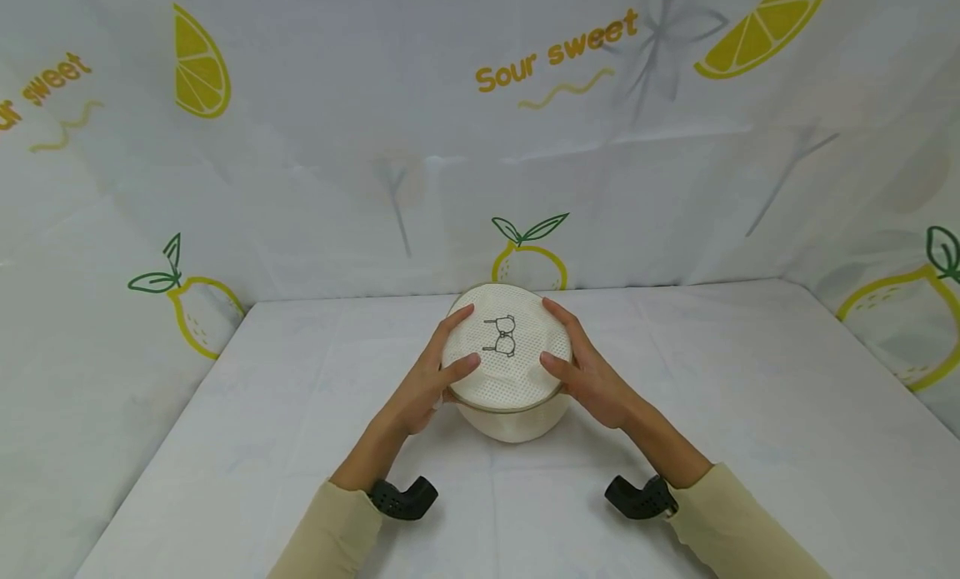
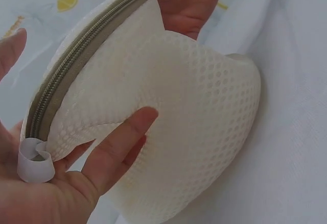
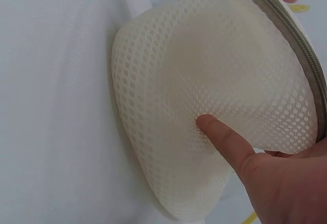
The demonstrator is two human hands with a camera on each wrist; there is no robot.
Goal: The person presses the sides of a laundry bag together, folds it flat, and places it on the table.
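Note:
A round cream mesh laundry bag [image 1: 513, 383] stands on the white-covered table, its flat top tilted toward me and printed with a small black line drawing. My left hand [image 1: 420, 389] grips its left side, thumb on the top near the rim. On the other side my right hand [image 1: 597, 385] holds it the same way. In the left wrist view, fingers [image 2: 120, 147] push into the soft mesh wall below an olive zipper [image 2: 76, 55], and a white fabric loop [image 2: 34, 160] sits by the zipper. The right wrist view shows a finger [image 3: 225, 137] denting the mesh. The bag's inside is hidden.
The table [image 1: 300, 446] has a white cloth over it. Behind it rises a white curtain [image 1: 315, 146] with lemon prints and "Sour sweet" lettering, continuing along both sides. Black wrist devices [image 1: 405, 500] sit at both sleeve cuffs.

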